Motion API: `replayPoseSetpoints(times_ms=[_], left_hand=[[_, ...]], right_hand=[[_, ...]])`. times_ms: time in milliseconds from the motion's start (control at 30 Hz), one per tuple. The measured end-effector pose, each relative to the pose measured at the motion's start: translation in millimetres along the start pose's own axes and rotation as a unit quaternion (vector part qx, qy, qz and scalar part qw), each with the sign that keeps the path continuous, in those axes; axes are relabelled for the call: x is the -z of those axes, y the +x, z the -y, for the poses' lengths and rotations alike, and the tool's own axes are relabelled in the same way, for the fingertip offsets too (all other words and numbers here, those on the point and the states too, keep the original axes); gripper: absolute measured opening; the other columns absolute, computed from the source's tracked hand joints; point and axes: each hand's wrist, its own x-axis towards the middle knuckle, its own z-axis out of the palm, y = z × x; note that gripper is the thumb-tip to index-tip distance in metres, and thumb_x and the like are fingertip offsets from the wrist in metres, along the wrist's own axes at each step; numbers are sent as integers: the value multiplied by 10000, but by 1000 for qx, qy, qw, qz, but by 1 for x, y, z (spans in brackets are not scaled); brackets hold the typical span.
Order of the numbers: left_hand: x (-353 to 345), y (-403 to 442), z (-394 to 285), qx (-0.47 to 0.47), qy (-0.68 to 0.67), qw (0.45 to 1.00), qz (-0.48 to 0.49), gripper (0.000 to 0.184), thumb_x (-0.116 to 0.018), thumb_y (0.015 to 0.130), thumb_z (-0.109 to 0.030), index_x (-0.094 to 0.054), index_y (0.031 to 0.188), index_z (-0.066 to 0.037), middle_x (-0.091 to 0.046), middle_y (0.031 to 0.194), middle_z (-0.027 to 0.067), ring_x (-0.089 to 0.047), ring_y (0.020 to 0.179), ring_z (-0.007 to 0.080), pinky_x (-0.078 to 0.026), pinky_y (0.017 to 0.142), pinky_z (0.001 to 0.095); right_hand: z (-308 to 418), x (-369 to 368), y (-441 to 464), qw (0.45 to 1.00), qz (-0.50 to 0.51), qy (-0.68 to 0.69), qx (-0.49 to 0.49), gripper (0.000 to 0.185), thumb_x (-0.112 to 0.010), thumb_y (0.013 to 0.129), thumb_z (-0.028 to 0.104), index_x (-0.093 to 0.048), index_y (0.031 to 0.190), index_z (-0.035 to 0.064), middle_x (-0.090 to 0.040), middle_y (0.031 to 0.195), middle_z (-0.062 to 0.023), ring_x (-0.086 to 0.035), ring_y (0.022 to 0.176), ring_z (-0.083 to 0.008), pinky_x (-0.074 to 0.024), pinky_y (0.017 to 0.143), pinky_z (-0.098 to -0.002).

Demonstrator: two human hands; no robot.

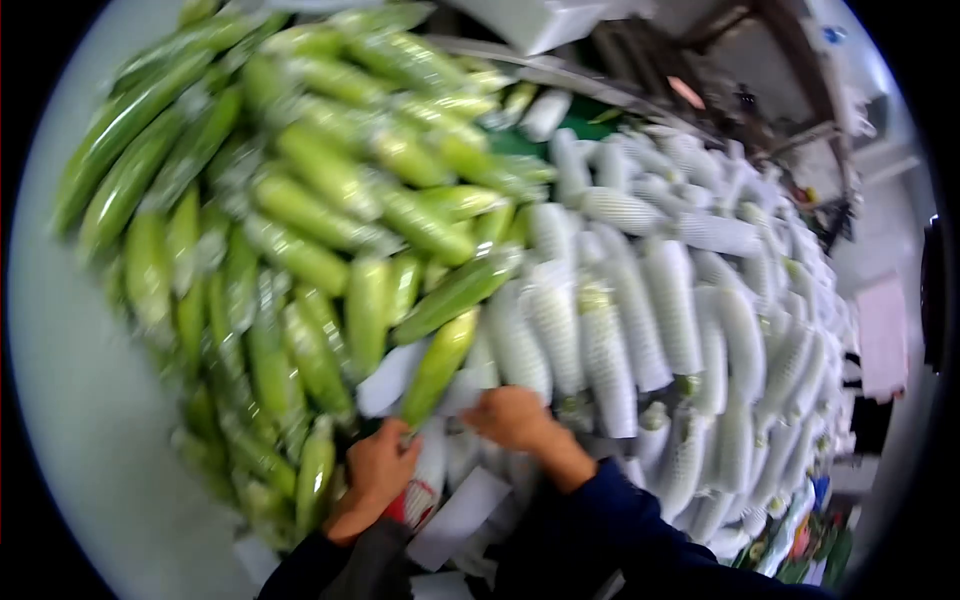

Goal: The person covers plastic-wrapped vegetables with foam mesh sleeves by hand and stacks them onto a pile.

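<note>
Close to the bottom centre, my left hand (380,468) is closed on the lower end of a green vegetable (440,366), which tilts up and to the right. My right hand (512,416) is just right of that vegetable, its fingers curled; blur hides what they hold, if anything. Beside the vegetable lies a whitish sheet or sleeve (392,378), partly covered. Many green vegetables in clear film (320,165) are heaped on the left. White net-wrapped vegetables (620,300) are stacked on the right.
A pale surface (60,400) borders the green heap on the left. Below my hands lie a white card-like piece (462,518) and a red and white item (415,503). A white box (545,22) stands at the top, near a metal rail (590,82). Bright plants (815,545) show at lower right.
</note>
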Motion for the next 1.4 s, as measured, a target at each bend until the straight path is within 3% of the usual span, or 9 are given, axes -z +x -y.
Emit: replayPoseSetpoints(times_ms=[167, 267, 500, 767, 867, 1133, 1167, 1233, 1400], left_hand=[[-4, -19, 8, -65, -54, 970, 228, 343, -742, 804, -416, -682, 805, -78, -679, 689, 97, -676, 651, 291, -520, 581, 395], [2, -21, 8, -91, -59, 966, 237, 340, -732, 811, -414, -688, 824, -77, -685, 708, 105, -681, 668, 291, -525, 603, 389], [54, -50, 48, 78, -57, 973, -212, 106, -680, 850, -123, -650, 916, -46, -659, 830, 150, -643, 675, 305, -493, 586, 385], [85, -150, 70, 227, -10, 913, -339, 195, -658, 848, -64, -614, 1033, -24, -602, 888, 123, -596, 713, 246, -467, 608, 347], [65, -203, 95, 253, 72, 909, -322, 215, -644, 861, -96, -606, 1061, -26, -598, 937, 148, -595, 799, 275, -475, 669, 367], [82, -202, 70, 240, -72, 907, -340, 174, -599, 899, -70, -609, 1060, -5, -634, 924, 103, -573, 759, 183, -472, 674, 322], [90, -186, 65, 221, -83, 906, -350, 154, -595, 900, -52, -622, 1043, -3, -648, 901, 86, -577, 742, 154, -472, 675, 298], [105, -141, 52, 199, -169, 925, -277, 153, -596, 904, -50, -637, 1042, 1, -663, 951, 88, -610, 811, 154, -481, 714, 279], [84, 0, -15, 45, -415, 909, 19, 304, -512, 1027, -231, -604, 1218, -13, -659, 1119, 88, -598, 1019, 143, -469, 900, 279]], right_hand=[[15, -34, -9, 990, -107, -92, -20, 681, -550, 831, 689, -721, 719, 39, -656, 671, -202, -672, 690, -382, -526, 639, -463], [26, -32, -13, 997, -37, -69, 9, 707, -553, 815, 712, -717, 702, 33, -661, 675, -203, -668, 692, -398, -526, 643, -466], [38, -51, -8, 973, -215, 83, 33, 442, -745, 788, 437, -675, 951, 33, -674, 636, -126, -679, 633, -309, -529, 609, -427], [16, -31, 18, 950, -295, 74, -63, 516, -769, 768, 373, -543, 1101, 50, -664, 694, -198, -661, 675, -394, -507, 628, -471], [12, -43, 27, 944, -315, 86, 50, 296, -758, 758, 273, -628, 843, 21, -670, 687, -161, -658, 646, -362, -510, 609, -437], [11, 75, -60, 903, -337, 242, 112, 110, -615, 720, 116, -559, 738, 24, -589, 648, -28, -558, 586, -97, -476, 585, -260], [15, 90, -75, 842, -328, 389, 182, 132, -618, 687, 123, -551, 760, 36, -583, 663, -19, -552, 582, -103, -479, 596, -253], [14, 100, -91, 744, -253, 563, 256, 272, -632, 607, 155, -564, 845, 42, -596, 748, -32, -571, 643, -138, -500, 646, -272], [32, -6, -23, 787, 19, 581, 205, 274, -639, 656, 108, -618, 923, 50, -596, 850, -19, -556, 768, -137, -442, 704, -253]])
